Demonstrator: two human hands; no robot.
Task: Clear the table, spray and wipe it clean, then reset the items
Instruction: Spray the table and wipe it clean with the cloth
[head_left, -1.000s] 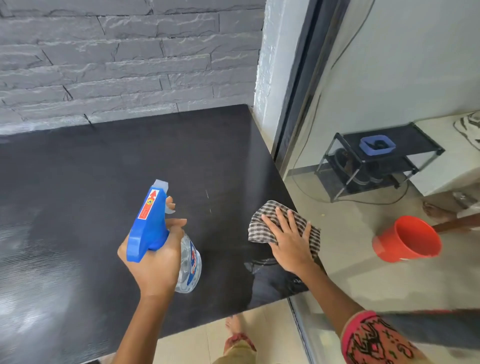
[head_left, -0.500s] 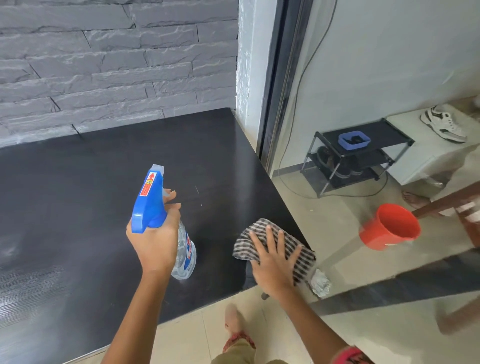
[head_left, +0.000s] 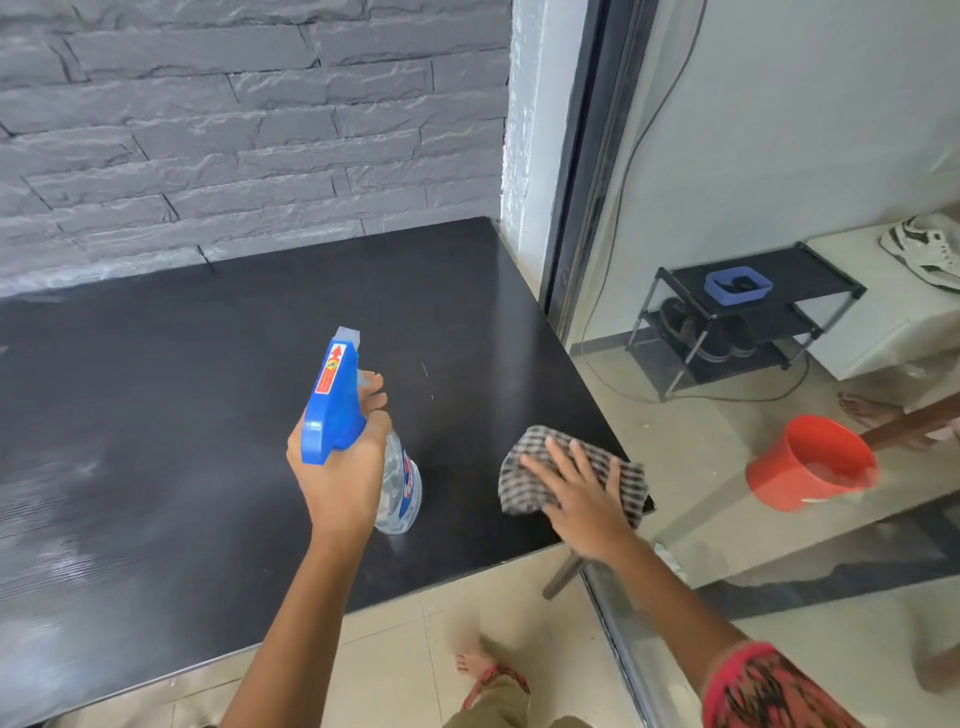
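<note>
A black table (head_left: 208, 389) fills the left and centre, with pale smears on its left part. My left hand (head_left: 343, 473) grips a clear spray bottle with a blue trigger head (head_left: 332, 405), held just above the tabletop with the nozzle pointing away from me. My right hand (head_left: 582, 493) lies flat with spread fingers on a checked cloth (head_left: 524, 462), pressing it onto the table's near right corner. Part of the cloth hangs over the right edge.
A grey stone wall runs behind the table. To the right, behind a glass panel, are a red bucket (head_left: 810, 462), a black shelf rack (head_left: 753, 322) holding a blue tray, and a white shoe (head_left: 930, 249). Beige floor tiles and my foot (head_left: 478, 665) lie below.
My right hand has slid the cloth back toward the table's near right corner. The left hand with the bottle has held roughly the same place over the table.
</note>
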